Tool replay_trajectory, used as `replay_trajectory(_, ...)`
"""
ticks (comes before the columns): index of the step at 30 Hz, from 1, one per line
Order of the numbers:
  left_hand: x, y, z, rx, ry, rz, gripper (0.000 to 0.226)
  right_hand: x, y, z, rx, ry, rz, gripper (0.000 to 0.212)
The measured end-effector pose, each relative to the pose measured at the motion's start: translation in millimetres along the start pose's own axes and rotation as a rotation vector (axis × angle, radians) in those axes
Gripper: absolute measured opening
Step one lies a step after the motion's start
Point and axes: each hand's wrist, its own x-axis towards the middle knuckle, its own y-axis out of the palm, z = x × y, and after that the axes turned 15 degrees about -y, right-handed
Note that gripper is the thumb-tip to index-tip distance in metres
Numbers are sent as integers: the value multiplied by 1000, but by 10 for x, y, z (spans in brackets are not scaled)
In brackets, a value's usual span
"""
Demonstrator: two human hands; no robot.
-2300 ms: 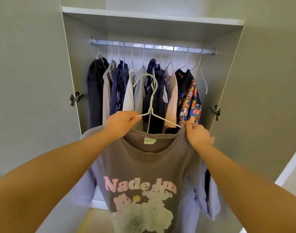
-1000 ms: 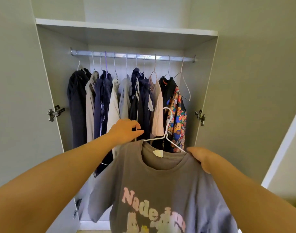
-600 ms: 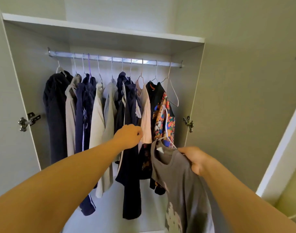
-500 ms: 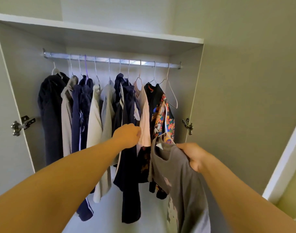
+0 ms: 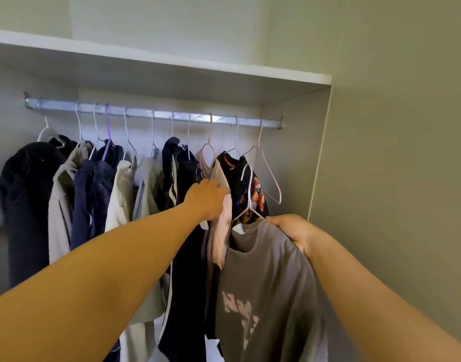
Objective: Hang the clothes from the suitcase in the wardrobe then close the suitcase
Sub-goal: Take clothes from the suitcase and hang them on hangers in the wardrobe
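Nearest to me, my right hand (image 5: 289,231) has its fingers clenched round the shoulder of the grey T-shirt (image 5: 263,283), bunching the cloth where it sits on a white wire hanger (image 5: 249,194). The shirt hangs down from that grip, the pale pink lettering on its front partly folded out of sight. The hanger's hook stands up in front of the hung clothes, below the rail (image 5: 145,114) and not on it. Just to the left, my left hand (image 5: 207,199) reaches forward and lies against a pale pink top (image 5: 223,226); I cannot tell whether its fingers clasp the cloth or only press on it. Behind both hands the row of clothes hangs from the silver rail: a black top with a bright print (image 5: 234,176), a navy garment with white stripes (image 5: 179,173), a cream piece (image 5: 122,192), and a black garment (image 5: 25,194) at the far left. One empty hanger (image 5: 274,178) hangs at the right end, near the wardrobe's side wall (image 5: 289,165). Above the rail runs a white shelf (image 5: 172,65)
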Motion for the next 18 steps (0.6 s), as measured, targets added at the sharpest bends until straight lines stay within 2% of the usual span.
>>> replay_trajectory(3, 423, 20, -64, -38, 44, 29, 52, 347, -3, 136, -62, -34, -3, 21)
replay_trajectory(6, 734, 38, -123, -58, 41, 134, 48, 625, 20, 220, -160, -55, -10, 20)
replay_trajectory(9, 951, 93, -119, -10, -34, 244, 51, 838, 41, 259, -220, -71, -6, 21)
replay_trajectory(11, 1060, 153, -81, 8, -112, 262, 56, 971, 50, 263, -276, -74, -17, 27)
replay_trajectory(15, 1145, 253, 88, -17, -318, 95, 44, 1147, 45, 261, -430, -101, -18, 39)
replay_trajectory(18, 1203, 407, 272, -133, -316, -28, 79, 1195, -3, 278, -550, -139, -44, 38)
